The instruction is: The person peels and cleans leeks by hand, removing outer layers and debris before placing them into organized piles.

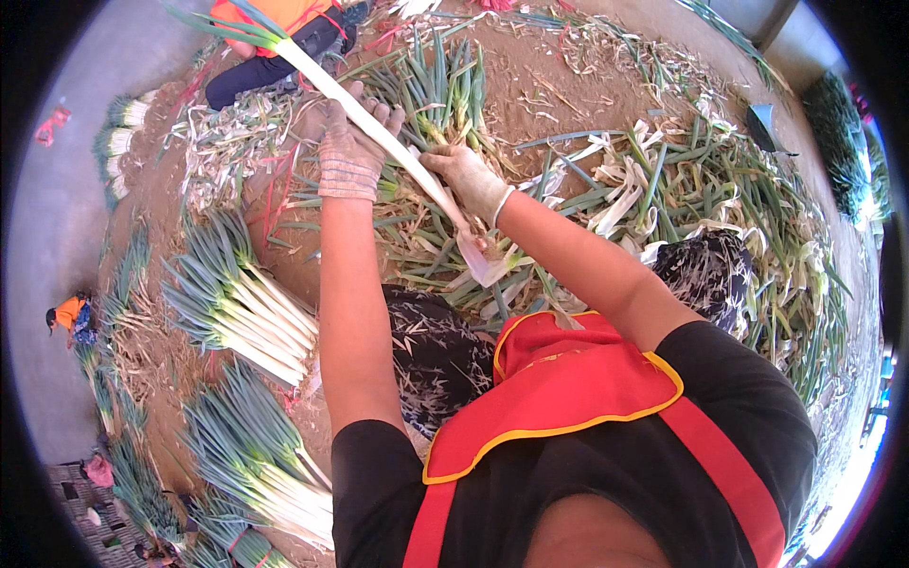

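Observation:
A long green onion with a thick white stalk lies slantwise across my hands, its green leaves at the upper left and its root end toward my lap. My gloved left hand grips the middle of the white stalk. Closer to the root end, my gloved right hand has its fingers bent against the stalk; its fingertips are partly hidden. A loose pale outer skin hangs at the root end. Just beyond my hands, a pile of untrimmed green onions lies on the ground.
Trimmed green onions lie in bundles to my left, with another bundle nearer. Peeled leaves heap up at my right. A person in orange sits at the far left. Red ties lie on the soil.

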{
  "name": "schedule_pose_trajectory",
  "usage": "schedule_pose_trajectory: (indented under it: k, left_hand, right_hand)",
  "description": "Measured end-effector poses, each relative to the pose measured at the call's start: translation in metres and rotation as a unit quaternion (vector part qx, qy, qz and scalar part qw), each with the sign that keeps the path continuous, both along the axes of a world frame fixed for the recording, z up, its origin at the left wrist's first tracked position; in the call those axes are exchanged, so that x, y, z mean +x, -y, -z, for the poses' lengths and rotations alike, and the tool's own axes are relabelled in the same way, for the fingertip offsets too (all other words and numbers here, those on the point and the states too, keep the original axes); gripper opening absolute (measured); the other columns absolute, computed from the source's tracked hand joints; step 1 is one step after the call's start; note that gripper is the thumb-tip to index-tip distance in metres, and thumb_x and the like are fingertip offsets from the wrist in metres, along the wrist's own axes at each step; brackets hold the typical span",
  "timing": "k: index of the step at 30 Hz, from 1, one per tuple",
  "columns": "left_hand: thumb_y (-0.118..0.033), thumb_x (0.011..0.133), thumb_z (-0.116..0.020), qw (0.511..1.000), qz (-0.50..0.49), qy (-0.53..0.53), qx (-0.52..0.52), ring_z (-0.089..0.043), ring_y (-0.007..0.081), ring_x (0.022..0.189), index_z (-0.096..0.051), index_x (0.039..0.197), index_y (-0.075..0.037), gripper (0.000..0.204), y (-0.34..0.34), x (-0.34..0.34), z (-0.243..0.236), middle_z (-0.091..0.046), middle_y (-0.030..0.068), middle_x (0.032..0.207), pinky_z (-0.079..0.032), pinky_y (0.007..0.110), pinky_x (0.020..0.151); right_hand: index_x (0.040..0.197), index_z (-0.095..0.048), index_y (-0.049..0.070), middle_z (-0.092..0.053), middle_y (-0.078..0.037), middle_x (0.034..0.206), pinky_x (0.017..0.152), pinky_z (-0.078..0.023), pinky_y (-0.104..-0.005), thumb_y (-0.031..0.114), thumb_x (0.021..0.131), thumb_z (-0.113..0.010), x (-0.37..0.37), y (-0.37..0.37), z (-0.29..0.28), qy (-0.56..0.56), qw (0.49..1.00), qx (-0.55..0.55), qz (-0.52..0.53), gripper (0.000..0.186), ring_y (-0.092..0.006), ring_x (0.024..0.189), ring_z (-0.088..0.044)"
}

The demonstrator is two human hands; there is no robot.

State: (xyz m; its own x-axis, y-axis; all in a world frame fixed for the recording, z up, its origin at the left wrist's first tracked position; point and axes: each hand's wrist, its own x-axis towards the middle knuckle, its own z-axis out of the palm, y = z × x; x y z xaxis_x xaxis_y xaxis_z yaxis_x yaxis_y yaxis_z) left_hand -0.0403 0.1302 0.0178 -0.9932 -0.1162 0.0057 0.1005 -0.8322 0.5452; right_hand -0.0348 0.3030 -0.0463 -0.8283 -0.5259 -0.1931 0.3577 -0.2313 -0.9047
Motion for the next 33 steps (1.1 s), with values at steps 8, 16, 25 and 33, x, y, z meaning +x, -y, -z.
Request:
schedule_pose_trajectory:
  k: [8,16,25,33]
  left_hand:
    - [-0.031,0.087,-0.066,0.999,0.021,-0.038,-0.025,-0.057,0.0260,0.089,-0.046,0.123,-0.009,0.046,-0.003,0.000,0.004,-0.051,0.0070,0.094,-0.048,0.053,0.093]
    - [-0.021,0.087,-0.067,0.993,-0.034,-0.079,-0.083,-0.055,0.0287,0.103,-0.048,0.116,-0.005,0.038,-0.022,0.009,-0.009,-0.051,0.0095,0.106,-0.046,0.050,0.096]
    - [-0.024,0.090,-0.064,0.993,-0.037,-0.051,-0.096,-0.057,0.0318,0.102,-0.047,0.119,-0.002,0.040,-0.023,0.010,-0.007,-0.055,0.0134,0.109,-0.048,0.047,0.092]
    - [-0.032,0.093,-0.059,0.995,-0.005,-0.046,-0.084,-0.058,0.0292,0.102,-0.046,0.122,0.001,0.046,-0.017,0.000,0.001,-0.058,0.0158,0.107,-0.048,0.043,0.089]
  right_hand:
    - [0.100,-0.062,-0.002,-0.065,-0.010,0.087,0.074,-0.047,-0.0283,0.028,0.085,-0.066,-0.013,-0.006,-0.016,-0.143,0.982,0.072,0.096,0.034,-0.0144,0.079,-0.058]
    - [0.094,-0.065,0.000,-0.066,-0.019,0.083,0.074,-0.050,-0.0385,0.027,0.079,-0.067,-0.008,-0.002,-0.067,-0.430,0.859,0.269,0.068,0.030,-0.0331,0.080,-0.064]
    - [0.090,-0.067,0.002,-0.065,-0.021,0.075,0.072,-0.051,-0.0404,0.026,0.080,-0.061,-0.019,0.001,-0.058,-0.454,0.839,0.286,0.091,0.027,-0.0350,0.072,-0.064]
    - [0.097,-0.064,-0.002,-0.066,-0.021,0.083,0.075,-0.050,-0.0382,0.029,0.084,-0.060,-0.014,0.002,-0.049,-0.368,0.894,0.233,0.105,0.034,-0.0319,0.081,-0.064]
